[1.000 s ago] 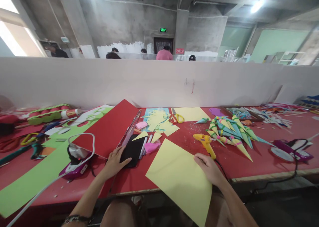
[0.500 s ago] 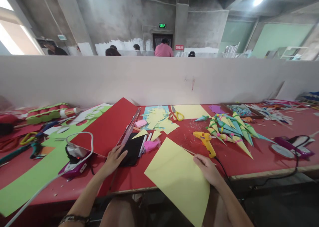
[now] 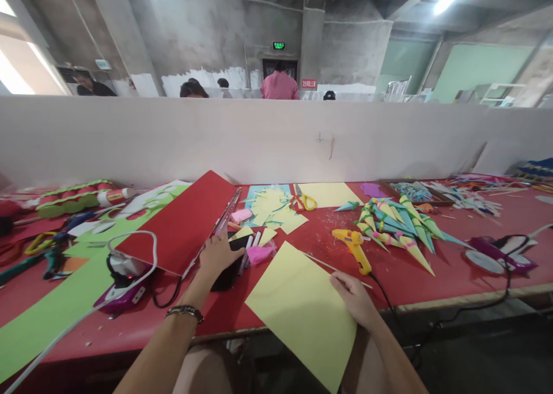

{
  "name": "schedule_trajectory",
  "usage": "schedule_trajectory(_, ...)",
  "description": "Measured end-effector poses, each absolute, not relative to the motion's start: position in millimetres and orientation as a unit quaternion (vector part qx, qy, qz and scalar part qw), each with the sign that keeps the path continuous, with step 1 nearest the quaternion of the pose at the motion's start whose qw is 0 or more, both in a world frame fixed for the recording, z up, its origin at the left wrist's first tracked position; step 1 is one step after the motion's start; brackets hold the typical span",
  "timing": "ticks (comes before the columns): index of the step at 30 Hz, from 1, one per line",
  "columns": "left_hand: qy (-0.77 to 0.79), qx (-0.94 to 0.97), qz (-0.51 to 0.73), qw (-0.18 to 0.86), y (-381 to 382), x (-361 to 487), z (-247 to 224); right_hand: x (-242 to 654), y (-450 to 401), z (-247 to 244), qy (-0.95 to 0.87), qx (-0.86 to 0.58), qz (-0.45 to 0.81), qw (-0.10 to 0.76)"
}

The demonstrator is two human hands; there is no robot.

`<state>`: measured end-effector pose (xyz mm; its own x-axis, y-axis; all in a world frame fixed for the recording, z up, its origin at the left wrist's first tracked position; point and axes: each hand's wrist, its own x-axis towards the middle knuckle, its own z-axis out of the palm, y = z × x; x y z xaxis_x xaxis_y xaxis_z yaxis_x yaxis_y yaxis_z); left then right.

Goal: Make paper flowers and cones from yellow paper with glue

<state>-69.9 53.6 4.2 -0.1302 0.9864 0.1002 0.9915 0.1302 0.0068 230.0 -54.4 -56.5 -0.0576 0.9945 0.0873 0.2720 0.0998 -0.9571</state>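
Note:
My right hand [image 3: 354,299] pinches the right edge of a pale yellow sheet of paper [image 3: 302,307], which tilts over the table's front edge. My left hand [image 3: 219,257] reaches over a black phone [image 3: 225,277] and covers part of it. Its fingers are apart, with the tips by the near end of a long clear plastic-wrapped strip [image 3: 228,209]; whether they touch it I cannot tell. White glue sticks [image 3: 248,247] and a pink packet [image 3: 260,253] lie just right of the phone. Behind the yellow sheet is a thin wooden stick [image 3: 322,261].
A yellow glue gun [image 3: 353,247] lies right of the sheet, its cord running off the front edge. Beyond it are paper cones [image 3: 406,218]. Scissors [image 3: 305,200] rest by yellow paper scraps [image 3: 270,204]. At left are red card [image 3: 181,221] and a purple power strip [image 3: 121,296].
My left hand has moved forward and right, from the phone's left edge to over its upper part. The right hand keeps holding the yellow sheet, nearly still.

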Motion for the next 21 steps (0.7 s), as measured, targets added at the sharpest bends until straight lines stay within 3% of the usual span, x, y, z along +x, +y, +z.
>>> schedule_trajectory(10, -0.744, -0.668, -0.004, 0.013, 66.6, -71.7, 18.1, 227.5, -55.7, -57.3, -0.620, -0.525, 0.393, 0.431)
schedule_trajectory(21, -0.660, -0.749, -0.051, -0.026, 106.0, -72.5, 23.6, 226.3, -57.0, -55.9, -0.620, -0.533, 0.379, 0.433)
